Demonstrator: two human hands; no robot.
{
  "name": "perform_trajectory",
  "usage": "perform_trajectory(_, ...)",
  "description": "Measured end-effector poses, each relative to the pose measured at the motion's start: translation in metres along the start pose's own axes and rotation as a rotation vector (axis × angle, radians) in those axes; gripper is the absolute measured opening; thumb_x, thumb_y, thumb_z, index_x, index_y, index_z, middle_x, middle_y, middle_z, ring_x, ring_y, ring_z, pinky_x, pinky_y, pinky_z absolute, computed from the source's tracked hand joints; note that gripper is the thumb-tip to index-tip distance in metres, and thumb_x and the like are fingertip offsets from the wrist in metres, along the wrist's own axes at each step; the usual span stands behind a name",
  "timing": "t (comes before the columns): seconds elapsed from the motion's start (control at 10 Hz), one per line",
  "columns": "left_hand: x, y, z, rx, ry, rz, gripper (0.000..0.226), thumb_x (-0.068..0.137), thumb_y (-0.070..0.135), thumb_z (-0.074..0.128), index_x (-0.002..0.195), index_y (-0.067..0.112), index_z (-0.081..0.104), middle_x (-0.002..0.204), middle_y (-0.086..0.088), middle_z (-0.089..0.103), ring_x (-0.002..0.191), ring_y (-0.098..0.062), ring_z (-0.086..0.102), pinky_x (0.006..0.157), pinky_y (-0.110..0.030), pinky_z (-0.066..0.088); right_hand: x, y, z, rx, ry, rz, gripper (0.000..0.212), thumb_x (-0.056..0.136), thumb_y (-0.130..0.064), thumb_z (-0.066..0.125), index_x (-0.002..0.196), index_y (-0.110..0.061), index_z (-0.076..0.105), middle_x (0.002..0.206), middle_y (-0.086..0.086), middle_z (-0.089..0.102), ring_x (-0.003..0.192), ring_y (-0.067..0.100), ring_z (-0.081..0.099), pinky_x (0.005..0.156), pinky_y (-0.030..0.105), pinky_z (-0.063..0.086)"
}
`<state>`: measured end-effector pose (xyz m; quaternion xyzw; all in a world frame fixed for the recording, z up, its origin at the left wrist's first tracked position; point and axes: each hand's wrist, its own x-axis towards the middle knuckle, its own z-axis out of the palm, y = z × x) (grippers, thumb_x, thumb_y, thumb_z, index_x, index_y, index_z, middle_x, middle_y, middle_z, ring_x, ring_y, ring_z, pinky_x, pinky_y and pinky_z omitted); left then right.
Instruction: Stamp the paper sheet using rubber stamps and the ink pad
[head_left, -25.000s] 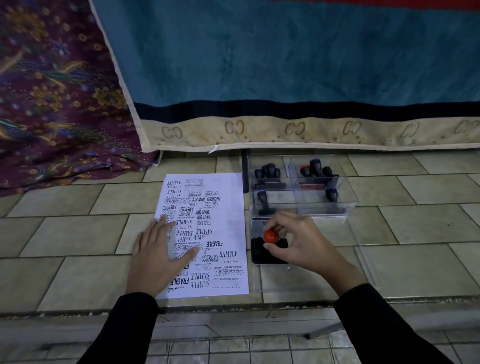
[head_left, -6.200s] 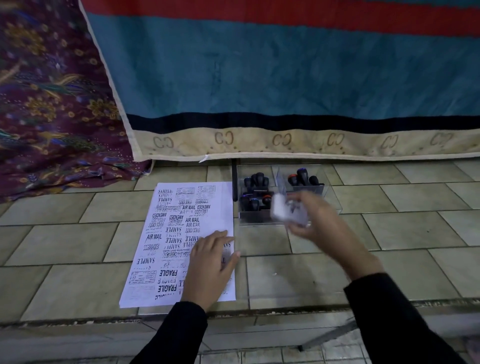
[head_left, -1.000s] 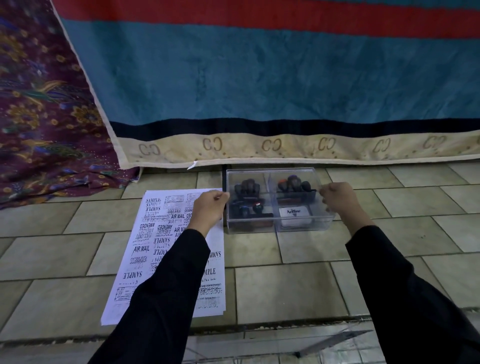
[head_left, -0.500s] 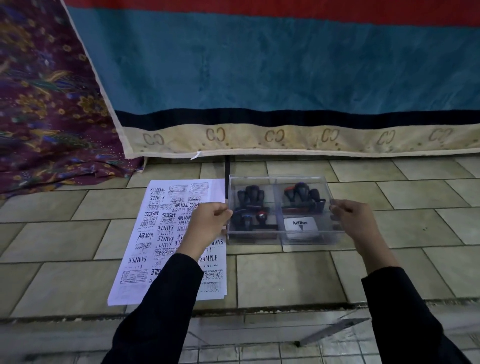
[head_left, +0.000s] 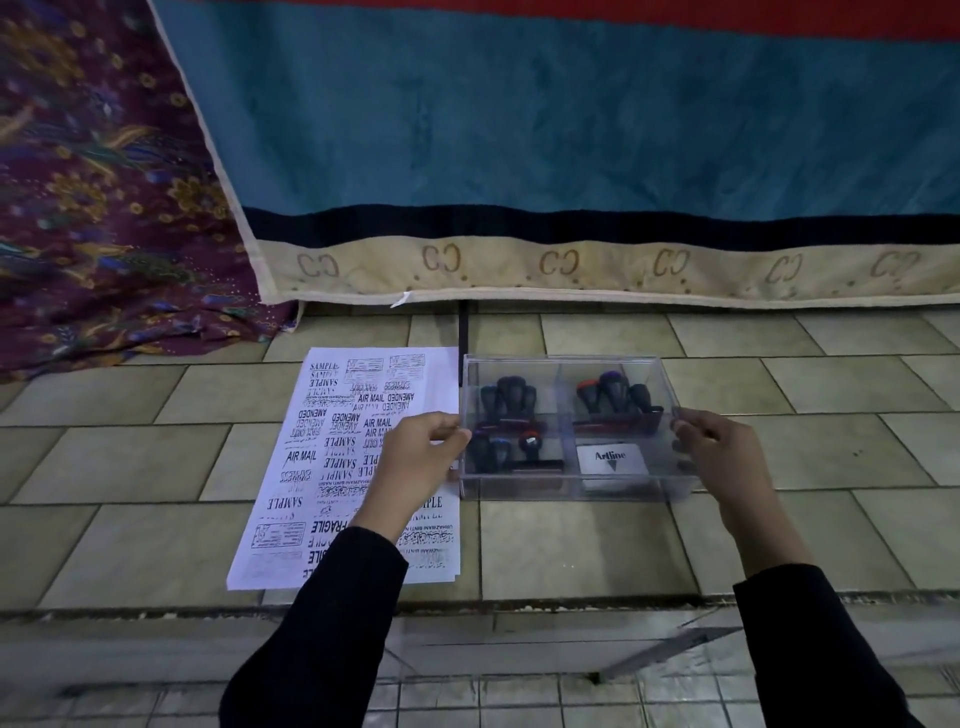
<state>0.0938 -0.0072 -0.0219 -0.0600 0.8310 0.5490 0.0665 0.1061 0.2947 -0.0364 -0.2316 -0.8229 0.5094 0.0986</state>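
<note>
Since the earlier frames, your left hand (head_left: 418, 457) and right hand (head_left: 719, 460) have drawn the closed clear box (head_left: 566, 366) nearer, gripping its ends. Stamps (head_left: 506, 397) and ink pad (head_left: 613, 460) sit inside; the stamped paper sheet (head_left: 332, 467) lies just beside it, so stamping looks finished.

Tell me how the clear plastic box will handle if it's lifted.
The clear box looks rigid, so it should keep its shape. Its smooth walls may be slippery; both hands grip its sides. The loose stamps inside would probably slide or rattle if it tilts.

Tiled floor (head_left: 571, 545), hanging teal cloth (head_left: 519, 119)
</note>
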Motion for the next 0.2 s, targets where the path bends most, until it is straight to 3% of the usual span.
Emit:
perform_trajectory(0.1,0.0008,-0.0023,-0.0015,0.005,-0.023,0.003,0.027,0.092,0.023,0.064,0.117,0.013,0.066,0.105,0.003,0.068,0.094,-0.011,0.066,0.086,-0.036,0.057,-0.0009,-0.0002,0.0003,0.019,-0.005,0.012,0.026,0.090,-0.008,0.055,0.113,-0.004,0.066,0.084,0.015,0.064,0.083,0.034,0.063,0.080,0.054,0.055)
perform_trajectory(0.2,0.0017,0.0031,-0.0089,0.004,-0.045,-0.007,0.031,0.093,0.027,0.062,0.123,0.016,0.061,0.117,0.000,0.065,0.097,-0.013,0.065,0.082,-0.033,0.058,-0.0029,-0.0064,-0.0035,0.038,0.001,0.036,0.029,0.091,-0.012,0.056,0.118,-0.003,0.063,0.095,0.017,0.066,0.088,0.030,0.062,0.086,0.051,0.054)
